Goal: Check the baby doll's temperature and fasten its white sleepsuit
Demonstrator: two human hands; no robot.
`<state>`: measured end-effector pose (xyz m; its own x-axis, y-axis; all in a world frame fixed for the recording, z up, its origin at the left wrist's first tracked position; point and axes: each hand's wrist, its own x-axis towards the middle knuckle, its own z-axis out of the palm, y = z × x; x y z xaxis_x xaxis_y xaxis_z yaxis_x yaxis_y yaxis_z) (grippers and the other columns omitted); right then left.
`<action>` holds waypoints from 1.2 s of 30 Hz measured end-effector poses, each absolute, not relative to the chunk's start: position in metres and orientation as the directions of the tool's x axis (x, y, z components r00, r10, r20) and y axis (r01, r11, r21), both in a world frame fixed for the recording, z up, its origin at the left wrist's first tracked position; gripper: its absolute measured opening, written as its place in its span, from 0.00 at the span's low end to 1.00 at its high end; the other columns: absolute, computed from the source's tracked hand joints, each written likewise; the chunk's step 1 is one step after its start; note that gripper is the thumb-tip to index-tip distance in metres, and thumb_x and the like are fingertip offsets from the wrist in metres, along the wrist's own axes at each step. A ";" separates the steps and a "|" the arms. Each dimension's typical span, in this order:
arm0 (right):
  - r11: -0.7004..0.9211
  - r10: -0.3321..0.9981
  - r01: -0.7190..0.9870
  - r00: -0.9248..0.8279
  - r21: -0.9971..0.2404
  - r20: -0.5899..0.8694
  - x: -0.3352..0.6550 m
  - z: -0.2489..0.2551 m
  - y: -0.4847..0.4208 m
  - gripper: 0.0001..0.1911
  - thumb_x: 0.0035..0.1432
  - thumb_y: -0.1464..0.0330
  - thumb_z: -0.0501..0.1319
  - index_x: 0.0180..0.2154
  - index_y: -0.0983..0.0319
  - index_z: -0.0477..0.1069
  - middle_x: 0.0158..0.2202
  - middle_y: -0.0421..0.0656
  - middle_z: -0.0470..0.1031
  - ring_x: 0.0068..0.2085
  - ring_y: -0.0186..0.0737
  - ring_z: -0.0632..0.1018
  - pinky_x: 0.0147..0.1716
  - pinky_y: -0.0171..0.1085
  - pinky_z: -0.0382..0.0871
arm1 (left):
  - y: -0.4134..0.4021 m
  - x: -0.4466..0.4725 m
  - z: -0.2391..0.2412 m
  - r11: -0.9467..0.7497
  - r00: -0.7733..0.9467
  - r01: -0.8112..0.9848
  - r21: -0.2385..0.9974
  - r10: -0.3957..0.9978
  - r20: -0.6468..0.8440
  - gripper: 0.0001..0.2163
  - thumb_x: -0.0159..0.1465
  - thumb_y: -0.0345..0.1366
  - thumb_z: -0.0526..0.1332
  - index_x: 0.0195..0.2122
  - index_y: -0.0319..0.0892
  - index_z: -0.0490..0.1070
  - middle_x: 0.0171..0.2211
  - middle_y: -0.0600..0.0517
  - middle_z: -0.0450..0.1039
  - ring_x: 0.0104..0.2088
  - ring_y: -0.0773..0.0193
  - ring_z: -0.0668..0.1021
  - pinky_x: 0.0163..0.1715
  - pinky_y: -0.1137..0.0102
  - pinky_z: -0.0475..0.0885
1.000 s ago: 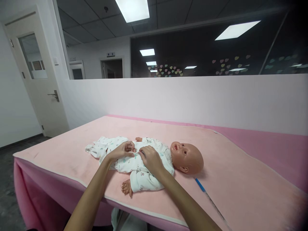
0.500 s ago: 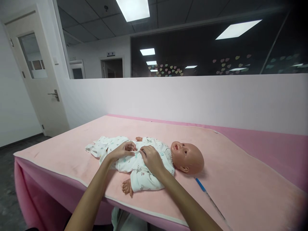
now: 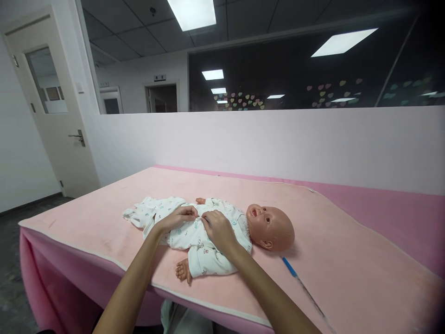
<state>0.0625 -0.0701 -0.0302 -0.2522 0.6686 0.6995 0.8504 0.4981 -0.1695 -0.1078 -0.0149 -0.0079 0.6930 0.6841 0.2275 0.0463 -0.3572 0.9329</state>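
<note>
A baby doll [image 3: 271, 227] lies on its back, head to the right, dressed in a white patterned onesie [image 3: 212, 262]. Over the doll's belly, my left hand [image 3: 179, 218] pinches the front edge of the onesie between thumb and fingers. My right hand [image 3: 219, 229] rests on the chest, its fingertips closed on the same cloth edge just beside the left ones. Whatever small fastening lies between the fingertips is hidden. One doll hand [image 3: 184, 270] sticks out of the near sleeve. The onesie's legs stretch to the left.
Pale pink cloth [image 3: 347, 260] covers the table, over a darker pink cover [image 3: 399, 213]. To the right of my right forearm lies a thin stick with a blue end [image 3: 289, 267]. A white wall [image 3: 264, 144] with windows stands behind, and a door [image 3: 52, 106] at the left.
The fingers of my left hand have drawn together onto the cloth edge, closer to my right fingertips. My right hand and the doll stay almost still.
</note>
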 end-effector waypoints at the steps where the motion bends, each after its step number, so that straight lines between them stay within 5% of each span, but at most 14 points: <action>1: 0.499 0.667 0.850 -0.253 -0.168 0.701 0.063 -0.030 -0.070 0.07 0.59 0.71 0.50 0.30 0.61 0.64 0.28 0.41 0.70 0.34 0.36 0.69 0.34 0.35 0.61 | -0.014 -0.108 -0.008 -0.375 0.692 0.057 0.925 0.683 0.234 0.05 0.55 0.35 0.58 0.30 0.39 0.68 0.28 0.53 0.66 0.32 0.66 0.68 0.33 0.73 0.62; 29: 0.512 0.666 0.845 -0.276 -0.156 0.693 0.063 -0.030 -0.069 0.08 0.58 0.72 0.50 0.31 0.61 0.66 0.29 0.41 0.70 0.33 0.37 0.69 0.34 0.35 0.61 | -0.005 -0.111 -0.018 -0.503 0.732 0.063 0.862 0.611 0.303 0.05 0.49 0.30 0.63 0.28 0.38 0.72 0.33 0.49 0.71 0.38 0.63 0.72 0.40 0.68 0.66; 36: 0.596 0.631 0.748 -0.213 -0.291 0.746 0.062 -0.015 -0.075 0.10 0.56 0.73 0.51 0.40 0.61 0.66 0.37 0.44 0.71 0.40 0.40 0.70 0.39 0.39 0.65 | -0.006 -0.109 -0.019 -0.501 0.698 0.044 0.864 0.634 0.332 0.07 0.48 0.31 0.64 0.30 0.37 0.72 0.31 0.49 0.71 0.34 0.64 0.71 0.35 0.71 0.66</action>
